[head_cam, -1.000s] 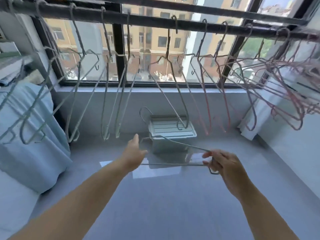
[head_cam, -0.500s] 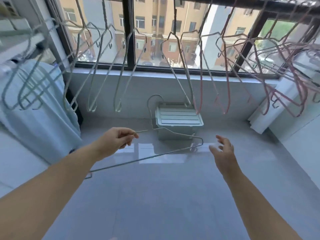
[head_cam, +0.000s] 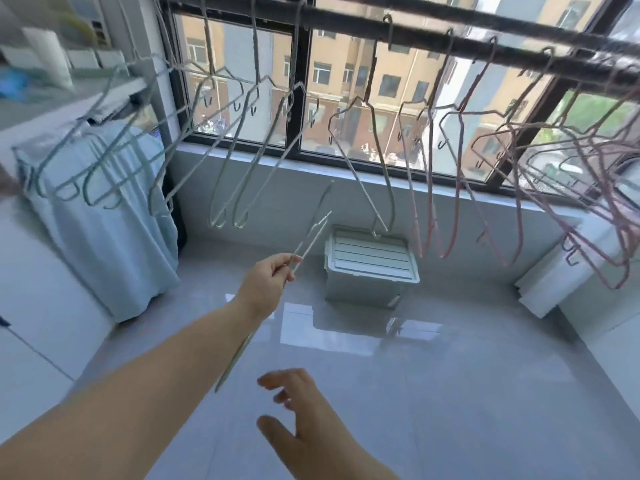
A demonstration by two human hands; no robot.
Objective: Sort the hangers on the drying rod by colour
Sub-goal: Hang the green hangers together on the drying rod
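A dark drying rod [head_cam: 433, 36] runs across the top, in front of the window. Green-grey hangers [head_cam: 104, 168] hang in a bunch at its left, pale ones [head_cam: 242, 174] nearer the middle, one grey hanger [head_cam: 374, 168] alone at the centre, and pink hangers [head_cam: 554, 188] crowd the right. My left hand [head_cam: 266, 282] is shut on a pale hanger [head_cam: 311, 237], seen edge-on and pointing up toward the rod. My right hand [head_cam: 298, 420] hangs low and open, holding nothing.
A pale green lidded storage box [head_cam: 372, 263] stands on the glossy tile floor under the window sill. A light blue cloth [head_cam: 114, 220] drapes over something at the left. White folded items [head_cam: 554, 285] lean against the right wall.
My right hand let go of the hanger and dropped low. My left hand took the hanger and lifted it, turning it edge-on toward the rod. The view tilted and shifted.
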